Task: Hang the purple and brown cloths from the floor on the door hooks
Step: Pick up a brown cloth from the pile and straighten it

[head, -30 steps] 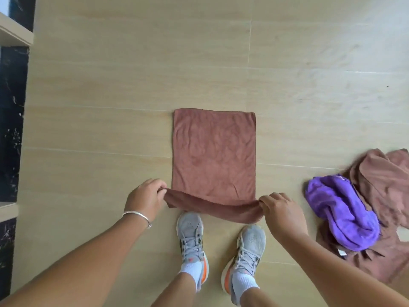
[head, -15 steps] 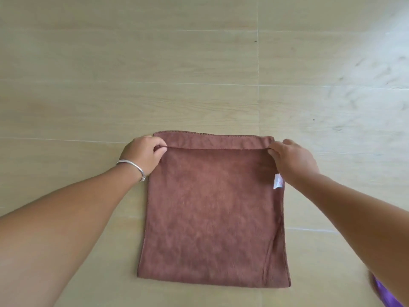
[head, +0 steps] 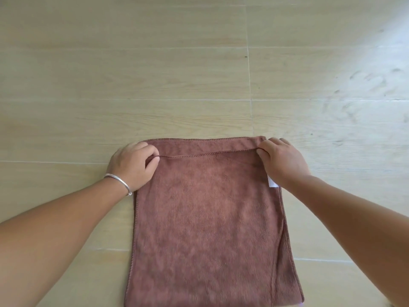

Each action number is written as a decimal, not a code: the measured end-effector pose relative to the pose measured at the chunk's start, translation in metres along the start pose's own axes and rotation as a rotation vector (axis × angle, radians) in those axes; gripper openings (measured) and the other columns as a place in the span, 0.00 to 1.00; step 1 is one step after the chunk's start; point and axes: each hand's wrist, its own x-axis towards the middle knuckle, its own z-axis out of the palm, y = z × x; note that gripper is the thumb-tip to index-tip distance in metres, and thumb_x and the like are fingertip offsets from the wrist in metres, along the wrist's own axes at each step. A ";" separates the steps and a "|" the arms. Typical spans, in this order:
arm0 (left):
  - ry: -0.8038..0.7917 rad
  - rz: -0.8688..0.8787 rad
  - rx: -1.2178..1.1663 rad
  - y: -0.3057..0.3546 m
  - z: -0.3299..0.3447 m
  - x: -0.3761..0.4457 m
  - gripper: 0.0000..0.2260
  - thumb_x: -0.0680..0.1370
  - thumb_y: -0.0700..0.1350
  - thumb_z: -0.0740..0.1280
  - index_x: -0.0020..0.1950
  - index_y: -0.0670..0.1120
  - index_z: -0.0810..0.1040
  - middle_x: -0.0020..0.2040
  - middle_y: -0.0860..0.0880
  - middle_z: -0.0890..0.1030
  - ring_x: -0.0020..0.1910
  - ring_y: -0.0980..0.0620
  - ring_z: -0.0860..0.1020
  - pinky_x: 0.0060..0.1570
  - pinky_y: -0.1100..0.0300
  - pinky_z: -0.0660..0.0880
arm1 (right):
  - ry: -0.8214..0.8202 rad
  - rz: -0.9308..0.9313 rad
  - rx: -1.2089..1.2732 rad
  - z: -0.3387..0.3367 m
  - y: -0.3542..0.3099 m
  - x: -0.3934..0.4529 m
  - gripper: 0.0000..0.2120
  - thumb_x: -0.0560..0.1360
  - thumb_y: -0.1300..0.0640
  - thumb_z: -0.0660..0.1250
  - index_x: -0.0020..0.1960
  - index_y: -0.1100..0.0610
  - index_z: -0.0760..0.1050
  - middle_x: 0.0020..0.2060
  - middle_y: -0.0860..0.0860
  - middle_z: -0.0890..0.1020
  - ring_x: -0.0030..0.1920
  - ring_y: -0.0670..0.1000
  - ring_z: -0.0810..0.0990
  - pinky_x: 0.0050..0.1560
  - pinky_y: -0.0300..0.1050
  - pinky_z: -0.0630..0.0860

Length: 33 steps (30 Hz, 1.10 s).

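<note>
One brown cloth (head: 208, 218) lies flat on the pale wood-grain plank floor (head: 155, 74), a soft, napped rectangle folded over itself so that a stitched hem runs straight across just short of its far edge. Two bare hands work it. The left hand (head: 132, 166) pinches the folded hem's left corner between thumb and fingers; the right hand (head: 282, 160) closes on the right corner. One thin silver bangle (head: 118, 181) circles the left wrist. One small white tag (head: 272, 182) peeks out beside the right wrist.
</note>
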 end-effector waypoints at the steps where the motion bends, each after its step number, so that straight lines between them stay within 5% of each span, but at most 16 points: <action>1: 0.003 0.043 -0.044 -0.001 -0.001 0.001 0.06 0.75 0.49 0.62 0.43 0.51 0.77 0.45 0.54 0.81 0.48 0.46 0.76 0.47 0.52 0.72 | 0.008 -0.019 0.041 -0.001 0.000 -0.001 0.11 0.80 0.55 0.59 0.49 0.60 0.77 0.45 0.54 0.79 0.49 0.59 0.75 0.45 0.49 0.70; 5: -0.136 -0.067 -0.390 -0.007 0.001 0.007 0.07 0.79 0.42 0.60 0.43 0.51 0.70 0.59 0.53 0.79 0.57 0.51 0.76 0.55 0.57 0.69 | 0.011 -0.081 0.094 -0.004 -0.001 0.004 0.11 0.81 0.55 0.56 0.52 0.61 0.74 0.42 0.56 0.80 0.42 0.62 0.77 0.39 0.50 0.71; 9: -0.105 -0.188 -0.357 -0.014 -0.004 0.025 0.05 0.80 0.44 0.59 0.45 0.50 0.70 0.38 0.53 0.77 0.40 0.45 0.74 0.40 0.55 0.66 | 0.018 -0.012 0.062 -0.012 -0.002 0.025 0.11 0.82 0.51 0.54 0.51 0.58 0.70 0.35 0.55 0.75 0.34 0.60 0.70 0.35 0.51 0.68; 12: -0.092 -0.248 -0.325 -0.014 -0.006 0.035 0.04 0.80 0.45 0.59 0.45 0.50 0.70 0.35 0.55 0.74 0.38 0.46 0.73 0.40 0.56 0.64 | 0.013 0.050 0.021 -0.012 -0.003 0.036 0.11 0.82 0.51 0.54 0.50 0.58 0.69 0.32 0.54 0.72 0.33 0.60 0.68 0.34 0.49 0.65; 25: 0.124 -0.452 -0.240 0.008 -0.001 0.048 0.04 0.76 0.43 0.66 0.45 0.51 0.80 0.46 0.51 0.83 0.46 0.47 0.78 0.46 0.55 0.75 | 0.011 0.226 -0.024 0.003 -0.012 0.059 0.08 0.78 0.55 0.62 0.53 0.54 0.79 0.49 0.54 0.78 0.49 0.59 0.77 0.42 0.46 0.68; 27: 0.230 -0.344 -0.162 0.013 0.001 0.038 0.05 0.75 0.43 0.67 0.50 0.50 0.79 0.49 0.50 0.81 0.50 0.46 0.77 0.48 0.53 0.73 | 0.119 0.130 -0.056 0.002 -0.019 0.048 0.12 0.75 0.57 0.63 0.58 0.53 0.76 0.54 0.54 0.77 0.54 0.58 0.75 0.50 0.49 0.71; 30: 0.286 0.050 0.045 0.020 0.007 0.016 0.15 0.71 0.45 0.71 0.57 0.49 0.76 0.53 0.47 0.76 0.52 0.44 0.74 0.52 0.50 0.69 | 0.200 -0.227 -0.119 0.006 -0.032 0.020 0.15 0.74 0.54 0.62 0.61 0.54 0.73 0.58 0.54 0.75 0.59 0.57 0.72 0.59 0.54 0.71; 33: 0.071 0.263 0.130 0.031 0.024 -0.004 0.20 0.75 0.54 0.66 0.66 0.51 0.72 0.60 0.48 0.74 0.58 0.45 0.73 0.56 0.49 0.68 | -0.005 -0.310 -0.166 0.019 -0.040 0.000 0.21 0.76 0.44 0.60 0.66 0.52 0.70 0.64 0.54 0.74 0.68 0.57 0.69 0.67 0.56 0.66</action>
